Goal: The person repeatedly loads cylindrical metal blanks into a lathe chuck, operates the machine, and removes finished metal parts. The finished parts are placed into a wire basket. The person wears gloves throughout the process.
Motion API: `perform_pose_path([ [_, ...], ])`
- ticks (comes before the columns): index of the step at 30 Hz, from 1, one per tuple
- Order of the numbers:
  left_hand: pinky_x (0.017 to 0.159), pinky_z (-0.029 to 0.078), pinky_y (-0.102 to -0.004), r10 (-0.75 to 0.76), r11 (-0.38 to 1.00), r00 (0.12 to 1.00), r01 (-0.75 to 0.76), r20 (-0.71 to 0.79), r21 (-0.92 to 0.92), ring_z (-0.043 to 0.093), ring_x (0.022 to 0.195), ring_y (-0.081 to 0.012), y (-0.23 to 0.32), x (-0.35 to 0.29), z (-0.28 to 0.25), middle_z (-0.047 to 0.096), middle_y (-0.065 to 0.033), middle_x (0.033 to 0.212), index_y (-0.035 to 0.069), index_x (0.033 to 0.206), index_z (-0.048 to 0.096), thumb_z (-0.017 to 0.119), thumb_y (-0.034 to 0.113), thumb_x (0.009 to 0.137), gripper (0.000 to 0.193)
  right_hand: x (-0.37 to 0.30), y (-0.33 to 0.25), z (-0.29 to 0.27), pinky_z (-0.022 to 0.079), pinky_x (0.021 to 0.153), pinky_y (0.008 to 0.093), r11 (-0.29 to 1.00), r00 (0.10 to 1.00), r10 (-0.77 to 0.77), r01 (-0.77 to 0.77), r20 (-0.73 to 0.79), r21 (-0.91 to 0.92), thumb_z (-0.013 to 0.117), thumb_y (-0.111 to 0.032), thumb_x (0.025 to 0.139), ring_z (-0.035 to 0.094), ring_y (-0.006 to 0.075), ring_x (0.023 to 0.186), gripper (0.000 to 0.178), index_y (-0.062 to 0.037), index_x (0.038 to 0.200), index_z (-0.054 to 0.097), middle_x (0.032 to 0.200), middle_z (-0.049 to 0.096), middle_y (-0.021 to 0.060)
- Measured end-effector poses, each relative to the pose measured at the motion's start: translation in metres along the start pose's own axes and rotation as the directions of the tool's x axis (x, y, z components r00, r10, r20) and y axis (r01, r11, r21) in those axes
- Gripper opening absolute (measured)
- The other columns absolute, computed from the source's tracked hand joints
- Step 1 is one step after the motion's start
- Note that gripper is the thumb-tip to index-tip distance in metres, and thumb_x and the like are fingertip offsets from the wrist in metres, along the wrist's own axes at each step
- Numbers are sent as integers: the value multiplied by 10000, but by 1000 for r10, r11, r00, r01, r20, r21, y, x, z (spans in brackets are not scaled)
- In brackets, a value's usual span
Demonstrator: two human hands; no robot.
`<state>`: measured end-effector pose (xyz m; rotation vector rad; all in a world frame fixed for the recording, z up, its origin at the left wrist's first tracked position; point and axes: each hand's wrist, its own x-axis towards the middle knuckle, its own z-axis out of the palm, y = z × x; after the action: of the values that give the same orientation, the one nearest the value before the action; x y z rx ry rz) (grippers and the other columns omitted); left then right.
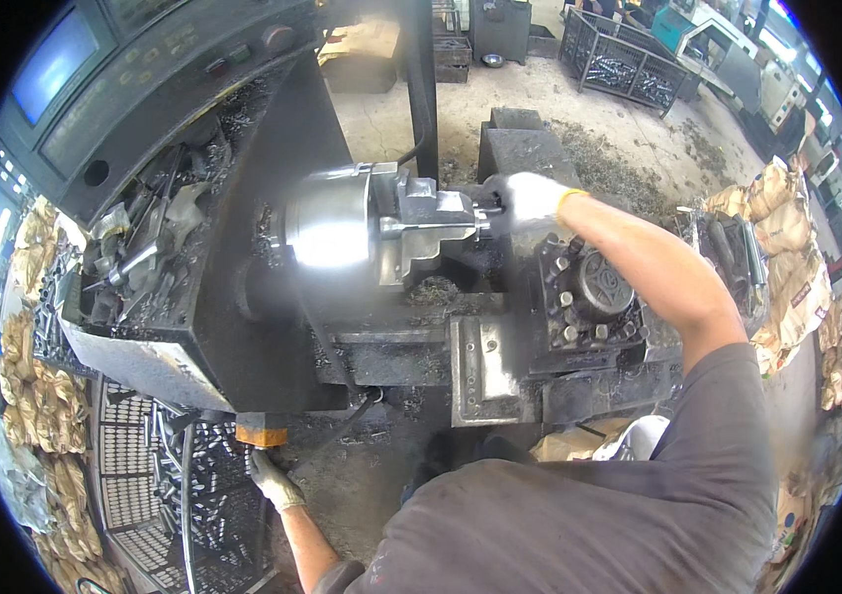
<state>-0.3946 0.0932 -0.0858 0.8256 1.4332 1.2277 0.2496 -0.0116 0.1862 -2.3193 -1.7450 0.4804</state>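
Gloved fingers [506,191] of my right hand [535,202] curl at the shiny metal bar [483,224] just right of the chuck [330,220]; whether they pinch it I can't tell. Below the chuck, to its left, my left hand [274,482] reaches an orange block [262,433], its hold unclear. Should the chuck turn now, its jaws could snag my glove [546,198]; a loosely seated bar could slip out.

Silver chuck [334,226], yellow-edged white glove [534,200], orange block [261,435], grey shirt [579,525]
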Motion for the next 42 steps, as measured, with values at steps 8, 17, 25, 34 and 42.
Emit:
perform_pose_path([
  [8, 929, 551, -489, 910, 242, 369, -844, 191, 480, 708, 1029, -365, 135, -86, 83, 702, -241, 1158, -123, 1352, 587, 658, 146, 1037, 420, -190, -93, 12, 603, 821, 335, 897, 835, 55, 199, -547, 394, 758, -61, 902, 736, 153, 872, 280, 20, 1169, 739, 990, 788, 119],
  [17, 919, 576, -577, 825, -100, 180, -886, 535, 452, 732, 1014, -487, 345, -42, 385, 728, -280, 1160, 25, 1603, 434, 638, 204, 993, 668, -279, -119, 134, 620, 851, 283, 714, 933, 243, 12, -264, 700, 790, -39, 881, 768, 143, 919, 334, 3, 1212, 766, 998, 811, 85],
  [25, 888, 601, -559, 767, -185, 219, -824, 603, 535, 761, 1003, -486, 370, -5, 449, 754, -300, 1176, 168, 1701, 278, 644, 245, 977, 816, -296, -90, 176, 634, 854, 335, 687, 974, 222, -125, -43, 716, 807, -177, 931, 788, 192, 929, 414, -36, 1310, 715, 1023, 807, 92],
  [34, 828, 602, -442, 250, 411, 686, -714, 684, 566, 768, 917, -343, 91, -168, 97, 766, -193, 958, 117, 1189, 750, 748, 235, 933, 282, -237, -156, 240, 626, 862, 356, 726, 971, -170, 10, 166, 687, 794, -230, 937, 789, 225, 926, 383, -55, 1275, 746, 1019, 808, 137],
  [42, 920, 570, -475, -79, 705, 513, 635, -855, 316, 751, 1076, -365, -234, -486, -447, 773, -219, 1177, 67, 1245, 735, 614, 336, 1029, 366, -255, -373, 360, 612, 882, 330, 729, 541, -624, 145, 564, 668, 783, -178, 958, 785, 201, 927, 384, 51, 1260, 722, 1004, 814, 160],
])
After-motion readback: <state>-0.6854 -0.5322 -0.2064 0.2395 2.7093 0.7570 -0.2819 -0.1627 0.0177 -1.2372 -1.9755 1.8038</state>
